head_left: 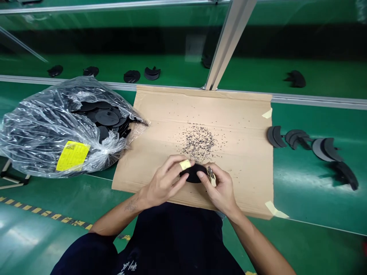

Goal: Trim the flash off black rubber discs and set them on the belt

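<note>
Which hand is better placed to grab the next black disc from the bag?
Left. The left hand is on the side of the plastic bag of discs; the right hand holds a small tool against the black disc.

The disc [192, 173] between the fingers looks like matt black rubber or plastic; which one cannot be told. The sheet [235, 130] under it is matt brown cardboard, creased, dusted with fine dark crumbs [198, 141] and held by pale paper tape [267, 113]. The bag [43, 122] on the left is clear, crinkled, glossy plastic with a yellow paper label [72, 155]. The tabletop [315, 198] is smooth green with a soft sheen; its rail [321, 101] is brushed metal.
</note>
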